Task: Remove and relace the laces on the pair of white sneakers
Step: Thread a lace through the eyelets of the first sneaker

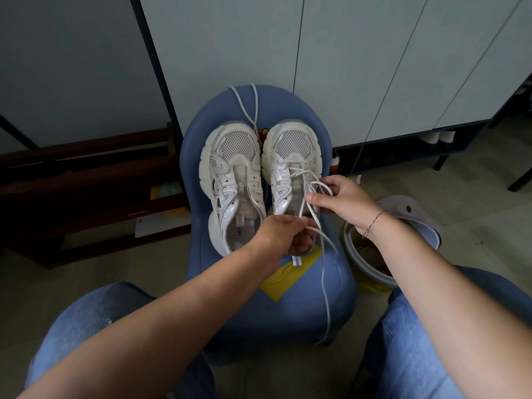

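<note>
denim knees (95,326) flank a blue stool (302,306) holding both white sneakers (230,174); left hand (280,233) pinches the lace (324,272) at the heel of the right sneaker (290,156), right hand (345,201) pinches its loop

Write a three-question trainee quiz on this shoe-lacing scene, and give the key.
1. True or false: the left-side sneaker has a lace threaded through it.
2. Where does the loose lace lie? A) on the floor; B) across the far end of the blue stool; C) over the person's knee.
3. Fill in: the right hand pinches the ____ of the right-side sneaker.

Key: 1 false; 2 B; 3 lace.
</note>
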The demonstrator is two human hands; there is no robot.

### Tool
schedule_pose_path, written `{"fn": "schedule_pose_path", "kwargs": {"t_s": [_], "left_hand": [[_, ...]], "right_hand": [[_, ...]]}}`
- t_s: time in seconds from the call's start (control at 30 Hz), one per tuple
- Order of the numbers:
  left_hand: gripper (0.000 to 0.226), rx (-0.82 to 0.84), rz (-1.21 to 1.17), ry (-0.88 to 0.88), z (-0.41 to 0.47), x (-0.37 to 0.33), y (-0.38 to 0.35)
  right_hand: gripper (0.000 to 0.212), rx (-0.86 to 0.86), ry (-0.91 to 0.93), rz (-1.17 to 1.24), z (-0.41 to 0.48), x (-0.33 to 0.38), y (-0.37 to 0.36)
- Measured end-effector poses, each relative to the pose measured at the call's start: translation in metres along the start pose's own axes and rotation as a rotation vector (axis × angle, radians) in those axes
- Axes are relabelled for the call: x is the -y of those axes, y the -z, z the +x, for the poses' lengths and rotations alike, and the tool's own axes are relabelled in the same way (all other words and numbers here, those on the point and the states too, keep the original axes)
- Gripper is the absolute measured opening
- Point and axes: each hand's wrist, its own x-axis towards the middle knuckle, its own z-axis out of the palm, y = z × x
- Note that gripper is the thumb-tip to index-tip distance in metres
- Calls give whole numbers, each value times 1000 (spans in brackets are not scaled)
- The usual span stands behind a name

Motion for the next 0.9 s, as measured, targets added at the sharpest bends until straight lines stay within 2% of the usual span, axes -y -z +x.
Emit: {"fn": "schedule_pose_path", "kwargs": {"t_s": [0.07,0.17,0.23,0.33,0.43,0.5,0.53,0.6,0.67,0.8,0.9], "left_hand": [[24,174,225,7,-3,1,8],[22,512,559,110,-10,1,14],[20,615,649,168,-12,3,15],[21,558,544,145,-7,10,15],[12,387,71,157,-3,8,9],[18,283,-185,202,-1,5,6],[22,239,-241,209,0,4,6],[25,183,-219,197,0,2,5],[27,201,-118,181,-2,1,4],[28,488,122,233,-13,2,2],[25,692,337,257,-20,6,2]], "right_hand": [[69,-9,9,3,1,-1,0],[75,1,17,-1,1,-3,1],[74,7,11,-7,0,-3,1],[68,17,12,-10,0,-2,1],[71,16,6,-7,0,-2,1],[72,15,10,-7,-1,-2,0],[71,14,12,-7,-1,-2,0],[69,13,16,-2,-2,-1,0],[69,21,17,2,-1,-2,0],[90,16,11,-6,0,-2,0],[94,23,6,-21,0,-1,2]]}}
